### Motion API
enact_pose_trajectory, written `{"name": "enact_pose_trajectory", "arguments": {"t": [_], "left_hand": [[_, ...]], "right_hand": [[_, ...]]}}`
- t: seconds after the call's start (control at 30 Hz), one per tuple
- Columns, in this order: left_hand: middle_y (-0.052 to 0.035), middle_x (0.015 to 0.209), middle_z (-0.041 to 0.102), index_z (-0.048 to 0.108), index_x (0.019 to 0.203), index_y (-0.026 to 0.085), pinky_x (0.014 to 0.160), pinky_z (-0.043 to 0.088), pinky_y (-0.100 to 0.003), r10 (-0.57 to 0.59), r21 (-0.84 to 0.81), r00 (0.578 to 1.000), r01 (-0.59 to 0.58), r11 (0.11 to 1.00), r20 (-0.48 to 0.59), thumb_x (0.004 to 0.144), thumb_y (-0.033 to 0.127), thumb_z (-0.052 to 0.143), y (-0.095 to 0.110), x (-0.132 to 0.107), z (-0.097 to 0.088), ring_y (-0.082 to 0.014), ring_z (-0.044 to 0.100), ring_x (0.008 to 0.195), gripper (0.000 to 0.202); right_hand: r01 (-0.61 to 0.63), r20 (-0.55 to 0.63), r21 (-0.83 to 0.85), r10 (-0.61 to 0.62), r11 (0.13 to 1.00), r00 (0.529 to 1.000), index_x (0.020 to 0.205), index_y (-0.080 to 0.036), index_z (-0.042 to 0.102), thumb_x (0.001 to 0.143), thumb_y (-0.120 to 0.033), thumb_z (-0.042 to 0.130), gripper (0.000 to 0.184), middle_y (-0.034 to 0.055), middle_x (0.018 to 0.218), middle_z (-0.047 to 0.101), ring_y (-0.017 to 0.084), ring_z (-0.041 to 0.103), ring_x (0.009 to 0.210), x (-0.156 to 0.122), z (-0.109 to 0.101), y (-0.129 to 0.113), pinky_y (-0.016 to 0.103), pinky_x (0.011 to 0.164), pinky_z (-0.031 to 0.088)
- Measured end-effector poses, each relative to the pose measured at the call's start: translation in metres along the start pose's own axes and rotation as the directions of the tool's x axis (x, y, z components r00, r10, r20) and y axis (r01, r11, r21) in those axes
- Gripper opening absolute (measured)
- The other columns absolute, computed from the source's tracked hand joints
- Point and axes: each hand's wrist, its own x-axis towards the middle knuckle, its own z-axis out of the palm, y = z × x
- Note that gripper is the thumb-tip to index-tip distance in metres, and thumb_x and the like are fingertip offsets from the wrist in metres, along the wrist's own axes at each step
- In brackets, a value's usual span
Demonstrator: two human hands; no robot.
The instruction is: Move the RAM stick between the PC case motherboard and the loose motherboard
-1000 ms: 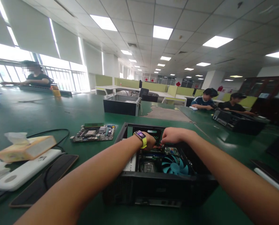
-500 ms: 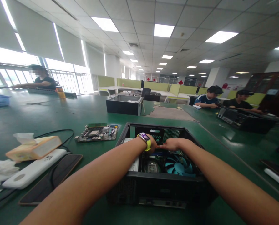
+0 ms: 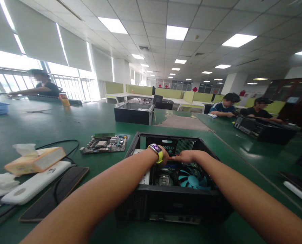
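Observation:
An open black computer case point(image 3: 176, 198) lies before me, and both of my hands reach into it. My left hand point(image 3: 164, 158), with a smartwatch point(image 3: 156, 151) on a yellow-green band at the wrist, is bent down inside; its fingers are hidden. From the other side comes my right hand point(image 3: 185, 156), its fingers curled and the thumb and forefinger pressed together, close to the left one. A small reddish-orange bit shows between the hands, too small to name. Below them sit a teal fan point(image 3: 193, 178) and a metal processor socket point(image 3: 164, 180).
Left of the case lies a loose motherboard point(image 3: 104, 143). A tissue box point(image 3: 36, 159), a white power strip point(image 3: 36, 183) and a dark phone point(image 3: 56, 195) are nearer me. Another case point(image 3: 133, 114) stands farther back. Co-workers sit at the left and right, one pair by a black case point(image 3: 265, 130).
The whole view has shifted very slightly left. Both hands keep nearly the same place inside the case, with the right fingertips still beside the left hand.

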Motion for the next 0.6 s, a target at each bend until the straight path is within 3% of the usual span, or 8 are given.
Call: {"name": "enact_pose_trajectory", "arguments": {"t": [0.37,0.6], "left_hand": [[-0.0072,0.08,0.071,0.071,0.077,0.017,0.064,0.051,-0.03,-0.025,-0.017,1.0,0.024,1.0,-0.009,0.047,0.024,0.073,0.005,-0.013,-0.001,-0.0239,0.064,0.07,0.031],[-0.0064,0.082,0.071,0.072,0.083,0.019,0.064,0.051,-0.03,-0.004,-0.038,1.0,0.003,0.999,-0.024,0.044,0.023,0.075,0.001,-0.006,0.0,-0.024,0.063,0.072,0.039]], "right_hand": [[-0.031,-0.012,0.014,0.031,0.999,0.999,0.103,-0.011,0.066,0.075,-0.076,0.029,0.08,0.0144,0.105,0.064,0.027,0.06,0.093,-0.003,0.0,-0.003,0.033,0.079,0.044],[-0.028,-0.014,0.02,0.028,0.999,1.0,0.1,-0.012,0.066,0.074,-0.075,0.033,0.076,0.013,0.1,0.064,0.026,0.059,0.09,0.0,0.0,0.002,0.033,0.076,0.043]]}}
